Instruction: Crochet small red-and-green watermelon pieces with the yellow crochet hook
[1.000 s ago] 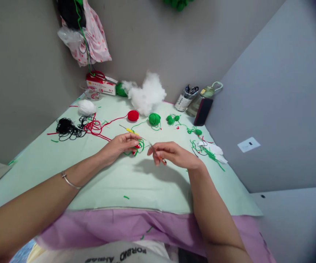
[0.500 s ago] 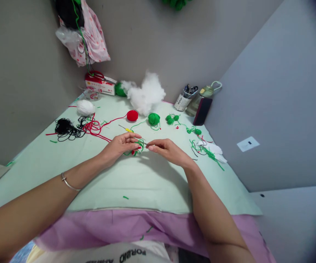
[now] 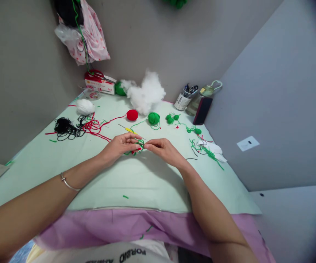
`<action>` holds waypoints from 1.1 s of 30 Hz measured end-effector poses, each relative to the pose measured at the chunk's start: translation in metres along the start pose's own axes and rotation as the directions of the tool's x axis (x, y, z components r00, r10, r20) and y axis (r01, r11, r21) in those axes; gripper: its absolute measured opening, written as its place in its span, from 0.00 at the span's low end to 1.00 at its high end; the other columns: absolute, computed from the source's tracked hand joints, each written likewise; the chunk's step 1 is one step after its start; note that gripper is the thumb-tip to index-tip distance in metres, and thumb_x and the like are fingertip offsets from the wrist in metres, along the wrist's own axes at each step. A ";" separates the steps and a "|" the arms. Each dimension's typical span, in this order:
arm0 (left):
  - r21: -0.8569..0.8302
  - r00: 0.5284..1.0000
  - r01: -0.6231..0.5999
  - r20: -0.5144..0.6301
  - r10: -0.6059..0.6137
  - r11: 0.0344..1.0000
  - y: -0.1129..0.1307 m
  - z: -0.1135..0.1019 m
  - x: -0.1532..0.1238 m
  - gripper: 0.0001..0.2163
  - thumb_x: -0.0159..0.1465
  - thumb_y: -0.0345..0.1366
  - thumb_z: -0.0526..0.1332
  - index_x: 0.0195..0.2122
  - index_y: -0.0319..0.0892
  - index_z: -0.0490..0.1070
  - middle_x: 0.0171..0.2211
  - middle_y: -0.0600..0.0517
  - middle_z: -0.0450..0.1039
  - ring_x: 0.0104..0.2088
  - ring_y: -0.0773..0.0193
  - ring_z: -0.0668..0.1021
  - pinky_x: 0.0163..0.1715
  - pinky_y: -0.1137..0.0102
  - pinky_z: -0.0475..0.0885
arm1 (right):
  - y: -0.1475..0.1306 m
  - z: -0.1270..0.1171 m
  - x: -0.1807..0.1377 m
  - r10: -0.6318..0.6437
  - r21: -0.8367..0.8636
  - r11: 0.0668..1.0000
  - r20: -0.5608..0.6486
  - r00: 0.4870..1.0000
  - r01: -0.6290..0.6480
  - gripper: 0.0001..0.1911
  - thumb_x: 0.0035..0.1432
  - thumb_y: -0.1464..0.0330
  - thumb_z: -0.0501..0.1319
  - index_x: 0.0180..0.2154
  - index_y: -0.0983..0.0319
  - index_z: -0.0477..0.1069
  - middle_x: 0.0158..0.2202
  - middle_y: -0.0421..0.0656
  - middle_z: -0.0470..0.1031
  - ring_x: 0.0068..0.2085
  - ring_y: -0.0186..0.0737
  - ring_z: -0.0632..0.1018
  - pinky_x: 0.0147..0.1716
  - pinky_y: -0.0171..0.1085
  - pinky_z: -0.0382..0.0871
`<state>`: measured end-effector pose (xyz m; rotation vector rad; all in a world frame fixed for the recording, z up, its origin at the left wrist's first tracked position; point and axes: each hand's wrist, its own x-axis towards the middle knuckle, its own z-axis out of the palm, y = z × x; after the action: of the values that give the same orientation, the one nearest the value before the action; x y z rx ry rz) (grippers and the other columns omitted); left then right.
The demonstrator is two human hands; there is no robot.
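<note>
Over the middle of the table, my left hand pinches a small piece of green and red yarn work, its fingers closed round it. Loose green strands hang from the piece. My right hand touches the piece from the right, thumb and fingers pinched on a thin needle-like tool that is mostly hidden between the hands. Just beyond my left fingers lies a crochet hook with a yellow handle. A green yarn ball and a red yarn ball sit farther back.
Tangled black yarn and a white yarn ball lie at left. White stuffing and red scissors on a box are at the back. A pen cup, bottle, phone and green scraps stand or lie right.
My right hand has moved slightly left, closer to my left hand and the yarn piece. Less of the thin tool shows between the hands. My left hand stays in place.
</note>
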<state>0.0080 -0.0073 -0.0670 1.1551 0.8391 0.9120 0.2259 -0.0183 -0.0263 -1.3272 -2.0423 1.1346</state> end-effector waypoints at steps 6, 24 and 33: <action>0.007 1.000 -0.009 0.020 0.009 1.000 -0.003 -0.002 0.001 0.19 0.55 0.38 0.73 0.47 0.40 0.75 0.33 0.53 0.77 0.31 0.66 0.77 0.36 0.69 0.68 | 0.002 0.003 0.001 0.032 0.090 0.995 0.003 0.999 -0.032 0.20 0.62 0.54 0.60 0.33 0.64 0.77 0.23 0.35 0.55 0.28 0.31 0.55 0.26 0.35 0.48; 0.120 1.000 0.029 0.009 -0.030 0.992 0.003 0.000 -0.004 0.13 0.61 0.45 0.68 0.42 0.42 0.78 0.34 0.52 0.79 0.29 0.68 0.73 0.34 0.71 0.68 | 0.048 -0.017 0.018 -0.171 -0.773 0.615 -0.327 0.930 -0.159 0.13 0.65 0.75 0.56 0.48 0.68 0.75 0.53 0.60 0.75 0.55 0.56 0.71 0.55 0.50 0.63; 0.128 0.999 -0.014 0.030 0.010 0.992 0.001 0.003 -0.004 0.15 0.62 0.48 0.66 0.44 0.43 0.77 0.40 0.47 0.83 0.38 0.60 0.78 0.44 0.64 0.70 | 0.026 0.012 0.025 -0.130 -0.856 0.492 0.108 0.986 0.158 0.12 0.67 0.76 0.54 0.42 0.66 0.77 0.42 0.53 0.77 0.46 0.48 0.74 0.43 0.41 0.63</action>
<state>0.0088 -0.0114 -0.0654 1.2835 0.8778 0.8583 0.2202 0.0050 -0.0565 -1.4644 -2.8253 -0.0794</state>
